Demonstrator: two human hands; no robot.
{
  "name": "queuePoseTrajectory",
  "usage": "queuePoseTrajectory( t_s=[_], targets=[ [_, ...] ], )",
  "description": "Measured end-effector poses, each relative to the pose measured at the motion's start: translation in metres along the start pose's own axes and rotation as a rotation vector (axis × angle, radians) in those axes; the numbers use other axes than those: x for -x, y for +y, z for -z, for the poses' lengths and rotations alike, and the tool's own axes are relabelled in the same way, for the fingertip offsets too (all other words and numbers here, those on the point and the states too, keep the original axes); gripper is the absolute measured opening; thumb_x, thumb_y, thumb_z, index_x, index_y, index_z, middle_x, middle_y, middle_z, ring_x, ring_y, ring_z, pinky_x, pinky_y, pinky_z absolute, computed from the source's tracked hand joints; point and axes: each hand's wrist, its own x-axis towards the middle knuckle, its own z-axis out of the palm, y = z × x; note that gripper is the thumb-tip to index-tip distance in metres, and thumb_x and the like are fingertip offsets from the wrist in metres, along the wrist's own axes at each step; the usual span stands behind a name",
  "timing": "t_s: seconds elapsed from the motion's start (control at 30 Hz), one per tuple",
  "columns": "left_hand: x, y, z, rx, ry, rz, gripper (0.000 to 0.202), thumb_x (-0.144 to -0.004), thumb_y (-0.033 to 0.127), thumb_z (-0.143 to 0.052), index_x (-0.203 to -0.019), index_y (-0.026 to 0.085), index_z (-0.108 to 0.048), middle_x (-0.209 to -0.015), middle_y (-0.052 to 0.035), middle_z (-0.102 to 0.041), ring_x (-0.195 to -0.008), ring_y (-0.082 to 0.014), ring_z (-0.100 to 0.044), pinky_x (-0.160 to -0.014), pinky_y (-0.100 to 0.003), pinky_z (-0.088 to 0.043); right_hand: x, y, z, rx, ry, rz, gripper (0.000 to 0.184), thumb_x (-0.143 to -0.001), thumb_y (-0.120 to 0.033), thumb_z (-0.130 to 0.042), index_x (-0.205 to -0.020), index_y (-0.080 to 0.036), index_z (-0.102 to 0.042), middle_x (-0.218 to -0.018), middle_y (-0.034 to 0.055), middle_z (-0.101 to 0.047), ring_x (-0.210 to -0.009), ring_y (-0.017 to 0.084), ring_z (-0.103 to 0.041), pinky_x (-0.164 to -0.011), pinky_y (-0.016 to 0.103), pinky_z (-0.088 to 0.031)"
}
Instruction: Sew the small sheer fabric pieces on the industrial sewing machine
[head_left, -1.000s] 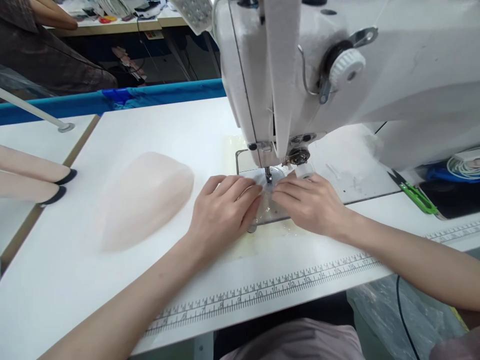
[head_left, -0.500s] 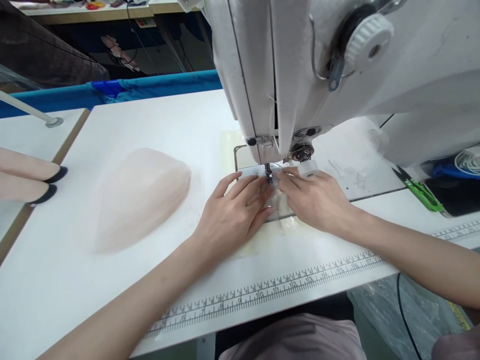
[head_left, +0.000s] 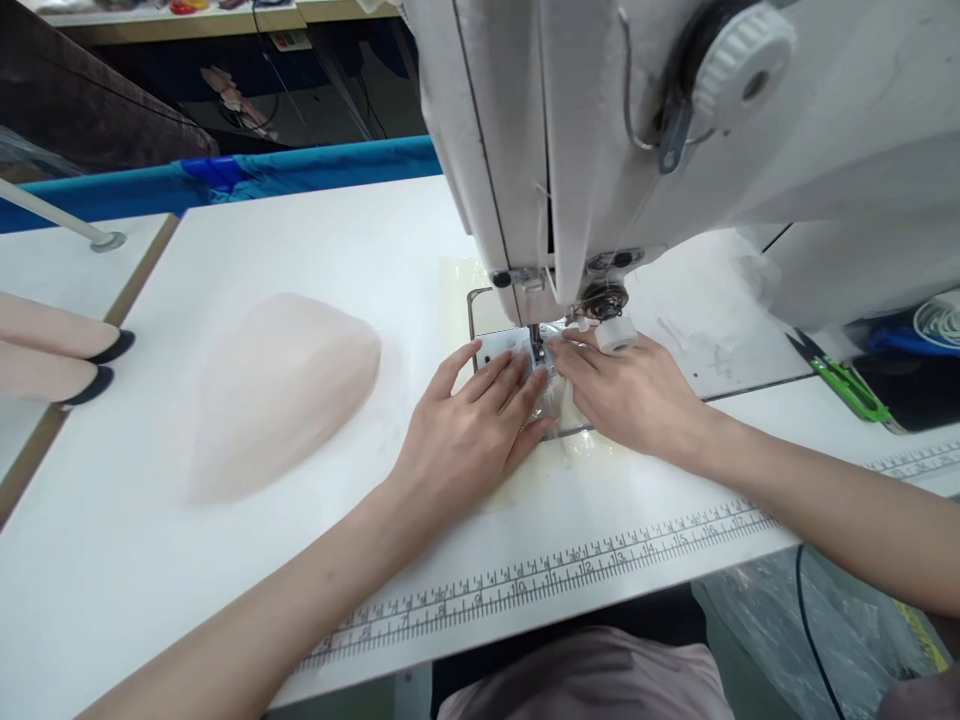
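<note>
Both hands work at the needle of a white sewing machine (head_left: 506, 150). My left hand (head_left: 472, 430) lies palm down with fingers stretched out, its fingertips on the metal needle plate just left of the presser foot (head_left: 537, 348). My right hand (head_left: 634, 395) is on the other side of the foot, its fingers bent and close together at the edge of a thin see-through piece (head_left: 555, 400). That piece lies between the hands, under and in front of the foot. Its exact shape is hard to make out, as the fingers cover much of it.
A sheer pale beige piece (head_left: 292, 390) lies on the white table at left. Beyond it are two beige, black-tipped forms (head_left: 56, 350). Green thread snips (head_left: 844, 380) lie by a dark phone (head_left: 915, 390) at right. A printed ruler (head_left: 525, 590) runs along the front edge.
My left hand has shifted slightly, its thumb moving a little right and more of the needle plate showing. My right hand stays nearly in place by the foot.
</note>
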Motion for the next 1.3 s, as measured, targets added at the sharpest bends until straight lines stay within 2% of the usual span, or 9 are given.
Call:
queuePoseTrajectory(
  t_s=[0.43,0.6,0.67,0.73,0.83,0.87,1.0,1.07,1.3],
  targets=[
    [0.001,-0.002,-0.002,0.019,-0.005,0.037,0.041,-0.096,0.037,-0.05,-0.122,0.008,-0.061,-0.122,-0.0163,-0.066,-0.117,-0.0288,-0.061,-0.106,-0.052,-0.042,0.001,0.001,0.001,-0.045,0.011,0.005,0.027,-0.084,-0.002,-0.045,-0.098,-0.012,-0.066,-0.102,0.0092,-0.073,-0.089,0.019,-0.062,-0.08,0.032,-0.042],
    [0.006,-0.008,0.009,0.11,0.018,-0.155,0.056,-0.088,0.053,-0.057,-0.12,0.007,-0.061,-0.121,-0.0169,-0.067,-0.114,-0.031,-0.062,-0.101,-0.048,-0.048,0.003,0.002,0.01,-0.144,0.058,0.103,0.026,-0.087,-0.003,-0.043,-0.098,-0.012,-0.065,-0.099,0.0073,-0.072,-0.089,0.018,-0.063,-0.075,0.031,-0.044],
    [0.008,-0.01,0.012,0.131,0.008,-0.212,0.05,-0.09,0.049,-0.057,-0.115,0.006,-0.062,-0.114,-0.0153,-0.07,-0.105,-0.0282,-0.066,-0.092,-0.042,-0.054,0.004,0.004,0.015,-0.193,0.051,0.154,0.024,-0.088,-0.005,-0.043,-0.094,-0.013,-0.065,-0.094,0.006,-0.072,-0.084,0.017,-0.063,-0.072,0.03,-0.044],
    [0.01,-0.01,0.013,0.11,0.017,-0.213,0.032,-0.093,0.032,-0.056,-0.11,0.006,-0.062,-0.109,-0.0139,-0.072,-0.101,-0.0258,-0.068,-0.084,-0.037,-0.058,0.005,0.005,0.019,-0.258,0.017,0.179,0.019,-0.092,-0.02,-0.047,-0.094,-0.013,-0.065,-0.092,0.007,-0.071,-0.081,0.018,-0.062,-0.071,0.031,-0.044],
    [0.012,-0.007,0.009,0.126,0.049,-0.147,0.016,-0.093,0.012,-0.051,-0.105,0.009,-0.062,-0.105,-0.0117,-0.072,-0.1,-0.0228,-0.068,-0.076,-0.033,-0.059,0.005,0.005,0.021,-0.311,-0.034,0.193,0.051,-0.088,-0.057,-0.052,-0.102,-0.01,-0.065,-0.099,0.0112,-0.07,-0.086,0.023,-0.062,-0.073,0.035,-0.046],
    [0.012,-0.006,0.008,0.155,0.057,-0.116,0.016,-0.093,0.011,-0.05,-0.104,0.01,-0.061,-0.104,-0.0109,-0.073,-0.099,-0.0219,-0.068,-0.075,-0.032,-0.059,0.005,0.005,0.021,-0.297,-0.041,0.185,0.055,-0.087,-0.06,-0.052,-0.104,-0.009,-0.065,-0.101,0.012,-0.07,-0.088,0.023,-0.062,-0.074,0.036,-0.047],
    [0.01,-0.002,0.004,0.213,0.09,-0.052,0.016,-0.092,0.017,-0.054,-0.105,0.011,-0.062,-0.103,-0.0109,-0.073,-0.096,-0.0213,-0.069,-0.076,-0.032,-0.06,0.005,0.001,0.016,-0.157,0.05,0.199,0.014,-0.091,-0.021,-0.056,-0.095,-0.014,-0.068,-0.099,0.0054,-0.073,-0.087,0.018,-0.064,-0.076,0.031,-0.049],
    [0.009,0.0,0.005,0.174,0.093,-0.043,0.022,-0.092,0.021,-0.056,-0.11,0.009,-0.062,-0.109,-0.0134,-0.072,-0.095,-0.0232,-0.068,-0.077,-0.035,-0.06,0.006,0.0,0.015,-0.112,0.116,0.239,0.019,-0.09,-0.008,-0.053,-0.087,-0.017,-0.069,-0.095,0.0009,-0.075,-0.087,0.015,-0.065,-0.082,0.03,-0.051],
    [0.01,0.002,0.01,-0.001,0.028,-0.132,0.027,-0.093,0.015,-0.05,-0.114,0.006,-0.065,-0.115,-0.0128,-0.07,-0.112,-0.0269,-0.065,-0.087,-0.038,-0.059,0.007,-0.002,0.016,-0.143,0.164,0.266,0.025,-0.089,-0.007,-0.055,-0.074,-0.019,-0.07,-0.082,-0.0021,-0.076,-0.079,0.012,-0.069,-0.09,0.03,-0.057]
  ],
)
